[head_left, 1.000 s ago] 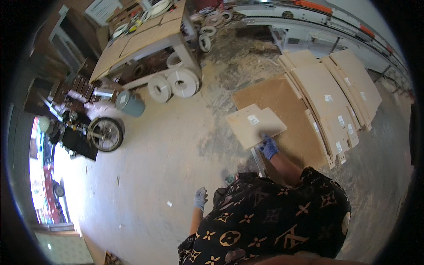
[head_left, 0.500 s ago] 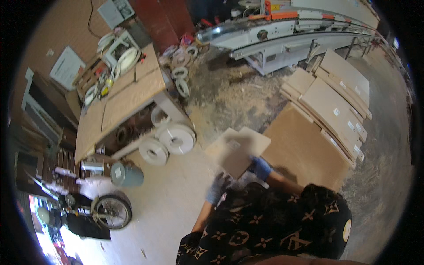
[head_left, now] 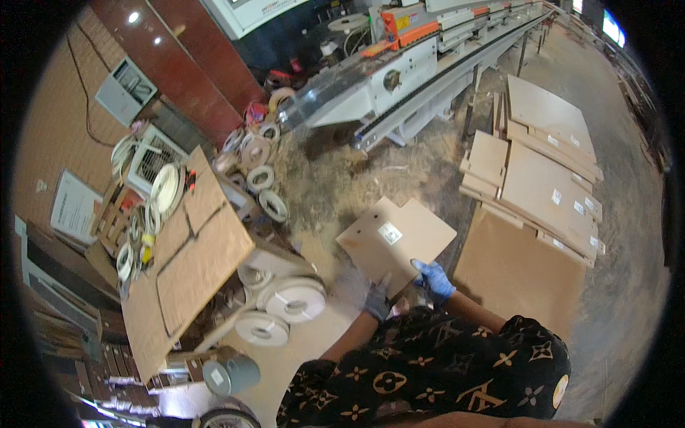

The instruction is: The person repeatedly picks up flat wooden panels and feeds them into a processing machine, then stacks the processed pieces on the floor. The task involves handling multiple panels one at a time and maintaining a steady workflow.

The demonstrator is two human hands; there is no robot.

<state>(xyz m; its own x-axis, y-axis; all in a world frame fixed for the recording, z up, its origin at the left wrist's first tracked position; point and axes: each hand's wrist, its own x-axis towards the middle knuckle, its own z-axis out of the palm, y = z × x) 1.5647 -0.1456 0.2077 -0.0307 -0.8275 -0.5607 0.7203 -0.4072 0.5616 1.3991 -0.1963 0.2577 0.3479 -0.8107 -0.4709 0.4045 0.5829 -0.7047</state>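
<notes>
Right grip (head_left: 435, 282) holds white-labelled panel (head_left: 397, 247).

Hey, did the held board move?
Yes, the held board moved left: earlier it overlapped the brown sheet in view; now a gap separates them.

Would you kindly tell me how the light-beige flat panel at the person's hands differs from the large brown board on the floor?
The panel is light beige, the board darker brown. The right hand holds the panel, the left hand at its edge, while the board lies on the floor. The panel bears a white label; the board's visible surface shows none. Both are flat.
</notes>
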